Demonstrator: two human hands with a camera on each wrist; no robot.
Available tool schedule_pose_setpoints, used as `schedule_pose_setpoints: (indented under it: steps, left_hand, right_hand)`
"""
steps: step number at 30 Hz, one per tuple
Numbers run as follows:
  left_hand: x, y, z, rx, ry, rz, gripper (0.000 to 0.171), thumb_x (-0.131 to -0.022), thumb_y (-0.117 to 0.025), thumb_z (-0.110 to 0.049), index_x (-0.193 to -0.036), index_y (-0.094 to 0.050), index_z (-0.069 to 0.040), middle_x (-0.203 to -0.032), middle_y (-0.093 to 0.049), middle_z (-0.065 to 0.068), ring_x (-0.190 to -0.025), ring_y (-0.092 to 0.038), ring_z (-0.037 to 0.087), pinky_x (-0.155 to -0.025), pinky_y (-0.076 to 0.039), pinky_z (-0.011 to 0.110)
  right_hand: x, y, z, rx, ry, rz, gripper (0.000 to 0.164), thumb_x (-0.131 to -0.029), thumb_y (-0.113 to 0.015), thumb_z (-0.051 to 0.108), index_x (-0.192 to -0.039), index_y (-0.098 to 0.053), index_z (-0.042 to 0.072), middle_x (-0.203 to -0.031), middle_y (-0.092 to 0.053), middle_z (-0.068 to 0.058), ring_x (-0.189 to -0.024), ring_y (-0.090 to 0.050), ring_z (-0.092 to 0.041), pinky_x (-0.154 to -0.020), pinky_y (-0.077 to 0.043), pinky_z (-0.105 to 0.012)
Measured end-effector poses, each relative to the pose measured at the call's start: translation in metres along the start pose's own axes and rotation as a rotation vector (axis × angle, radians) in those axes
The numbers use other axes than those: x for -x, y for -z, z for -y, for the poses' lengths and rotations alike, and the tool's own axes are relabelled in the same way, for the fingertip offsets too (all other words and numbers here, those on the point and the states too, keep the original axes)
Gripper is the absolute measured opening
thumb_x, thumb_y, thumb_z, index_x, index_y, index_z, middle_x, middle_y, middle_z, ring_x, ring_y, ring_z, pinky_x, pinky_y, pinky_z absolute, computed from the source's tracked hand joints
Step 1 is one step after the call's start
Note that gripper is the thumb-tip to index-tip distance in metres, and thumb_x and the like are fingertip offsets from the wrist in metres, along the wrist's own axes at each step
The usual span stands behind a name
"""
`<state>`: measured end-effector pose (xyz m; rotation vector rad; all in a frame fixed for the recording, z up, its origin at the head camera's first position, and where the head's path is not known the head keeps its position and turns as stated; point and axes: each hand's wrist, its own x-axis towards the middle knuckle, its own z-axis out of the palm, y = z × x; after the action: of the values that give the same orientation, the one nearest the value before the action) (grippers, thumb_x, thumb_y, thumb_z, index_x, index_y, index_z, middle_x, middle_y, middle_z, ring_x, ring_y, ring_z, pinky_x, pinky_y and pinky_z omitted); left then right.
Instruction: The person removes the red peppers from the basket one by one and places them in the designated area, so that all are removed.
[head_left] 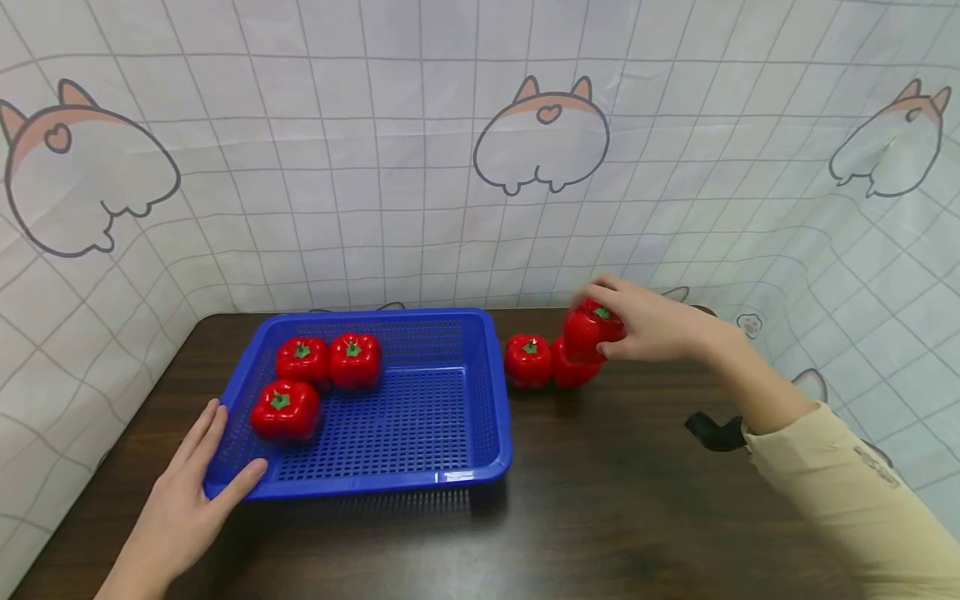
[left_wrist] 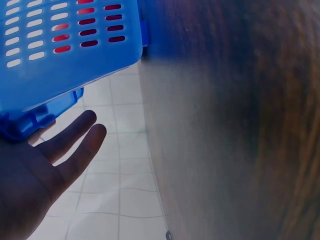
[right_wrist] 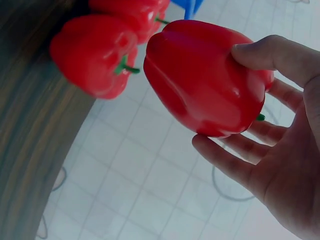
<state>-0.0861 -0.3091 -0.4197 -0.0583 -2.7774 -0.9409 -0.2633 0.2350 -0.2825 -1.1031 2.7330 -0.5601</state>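
In the head view my right hand (head_left: 626, 317) grips a red bell pepper (head_left: 585, 333) between thumb and fingers. The right wrist view shows this pepper (right_wrist: 205, 80) lifted off the table, its green stem end toward the palm. Two more red peppers, one (head_left: 528, 361) beside the basket and another (head_left: 572, 367) partly hidden behind the held one, sit on the table. My left hand (head_left: 187, 492) rests at the front left corner of the blue basket (head_left: 375, 482), fingers straight along its side, thumb by the front rim. Three red peppers (head_left: 286, 411) lie in the basket's left part.
The dark wooden table (head_left: 585, 517) backs onto a white gridded cloth (head_left: 420, 208) with cartoon animal prints. A black object (head_left: 716, 432) lies on the right side, partly covered by my right sleeve (head_left: 847, 492).
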Motion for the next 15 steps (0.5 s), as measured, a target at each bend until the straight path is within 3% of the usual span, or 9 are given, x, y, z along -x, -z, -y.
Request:
schedule_pose_setpoints:
  steps: [15]
  left_hand:
    - [0.000,0.000,-0.001,0.005,-0.009,-0.008,0.085,-0.100,-0.067,-0.038,-0.164,-0.019,-0.008,-0.172,-0.008,0.010,-0.150,-0.017,0.051,-0.110,-0.017,0.077]
  right_hand:
    - [0.018,0.003,-0.037,-0.039,-0.094,-0.012,0.047,-0.084,-0.073,-0.004,-0.127,-0.059,0.011,-0.126,-0.054,-0.010,-0.108,-0.058,-0.030,-0.082,-0.058,-0.043]
